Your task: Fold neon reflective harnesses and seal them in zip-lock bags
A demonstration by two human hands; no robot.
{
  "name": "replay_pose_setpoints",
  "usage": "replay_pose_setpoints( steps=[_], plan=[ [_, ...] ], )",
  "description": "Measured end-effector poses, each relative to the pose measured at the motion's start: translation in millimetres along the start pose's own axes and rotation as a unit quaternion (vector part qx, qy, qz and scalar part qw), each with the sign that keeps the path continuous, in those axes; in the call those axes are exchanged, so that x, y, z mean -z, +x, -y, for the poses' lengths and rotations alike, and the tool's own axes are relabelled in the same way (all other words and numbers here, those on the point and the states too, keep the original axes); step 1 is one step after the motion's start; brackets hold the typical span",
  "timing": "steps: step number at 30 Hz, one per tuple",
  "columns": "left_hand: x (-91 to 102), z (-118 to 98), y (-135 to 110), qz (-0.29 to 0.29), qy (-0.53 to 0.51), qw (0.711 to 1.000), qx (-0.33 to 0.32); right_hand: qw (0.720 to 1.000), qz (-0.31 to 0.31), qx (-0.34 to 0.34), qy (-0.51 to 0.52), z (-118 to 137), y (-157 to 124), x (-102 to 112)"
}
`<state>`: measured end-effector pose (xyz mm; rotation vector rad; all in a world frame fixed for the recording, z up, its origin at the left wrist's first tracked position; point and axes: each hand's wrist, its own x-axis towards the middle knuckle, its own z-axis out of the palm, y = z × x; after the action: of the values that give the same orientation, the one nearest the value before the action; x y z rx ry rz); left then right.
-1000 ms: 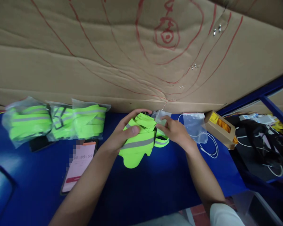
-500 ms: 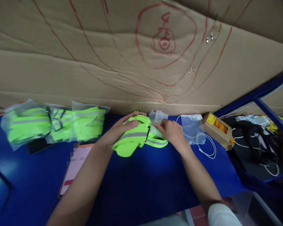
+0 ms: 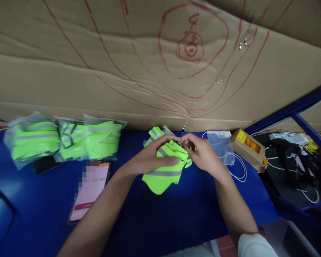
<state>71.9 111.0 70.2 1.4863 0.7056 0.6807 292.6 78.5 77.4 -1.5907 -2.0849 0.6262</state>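
Observation:
A folded neon yellow-green reflective vest (image 3: 163, 178) with grey stripes is in my left hand (image 3: 160, 157), its thumb pressed across the front and its fingers round the top. My right hand (image 3: 199, 151) is closed at the vest's upper right edge, its fingertips meeting those of my left hand. What the right fingers pinch is hidden. A small piece of clear plastic (image 3: 167, 130) shows behind my left hand. Part of the vest sticks up there too, and a strap loop hangs out below my right hand.
Several bagged neon vests (image 3: 103, 139) line the back left, beside a black object (image 3: 46, 165). A phone (image 3: 92, 191) lies left of my forearm. To the right are a clear bag (image 3: 220, 144), a white cable (image 3: 242, 171), a cardboard box (image 3: 248, 148) and a black bag (image 3: 296, 167).
The vest has turned and come slightly nearer and to the right. My right hand has moved to my left fingertips. The clear bag it pinched before is now mostly out of sight.

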Motion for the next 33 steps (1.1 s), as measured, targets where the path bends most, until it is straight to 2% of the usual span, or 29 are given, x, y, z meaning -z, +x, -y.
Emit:
replay_pose_setpoints(
  steps=[3,6,10,14,16,19,22,25,29,31,33],
  plan=[
    [-4.9,-2.9,-3.1,0.033,0.027,0.998,-0.043,0.998,-0.05,0.037,-0.011,10.0,-11.0,9.8],
    [-7.7,-4.7,-6.0,0.034,0.059,0.997,-0.045,0.996,-0.074,0.055,-0.005,17.7,-17.4,16.5],
    [-10.7,2.5,-3.8,0.029,0.092,0.995,-0.005,0.99,-0.121,0.066,0.013,26.2,-20.5,19.8],
    [-13.9,12.8,0.4,0.029,0.119,0.991,0.051,0.984,-0.142,0.105,-0.014,28.1,-20.1,17.8],
    [-14.2,12.4,0.7,0.005,0.109,0.993,0.051,0.982,-0.143,0.12,-0.037,25.7,-19.1,16.3],
    [-12.5,4.6,-1.4,-0.038,0.074,0.997,0.006,0.982,-0.135,0.121,-0.061,20.9,-17.4,14.3],
    [-12.1,-2.6,-3.7,-0.073,-0.011,0.997,-0.021,0.982,-0.124,0.122,-0.071,18.8,-16.4,12.7],
    [-16.3,-1.9,-2.8,-0.134,-0.08,0.987,-0.037,0.984,-0.122,0.12,-0.054,19.8,-16.3,12.0],
    [-22.6,5.6,1.9,-0.219,-0.065,0.972,-0.059,0.986,-0.124,0.113,-0.011,20.8,-15.9,13.4],
    [-22.8,8.2,3.8,-0.227,-0.07,0.97,-0.045,0.986,-0.124,0.106,0.017,19.7,-14.9,13.9],
    [-21.1,8.9,4.8,-0.205,-0.085,0.975,-0.022,0.987,-0.122,0.093,0.054,17.3,-13.1,13.2]
  ],
)
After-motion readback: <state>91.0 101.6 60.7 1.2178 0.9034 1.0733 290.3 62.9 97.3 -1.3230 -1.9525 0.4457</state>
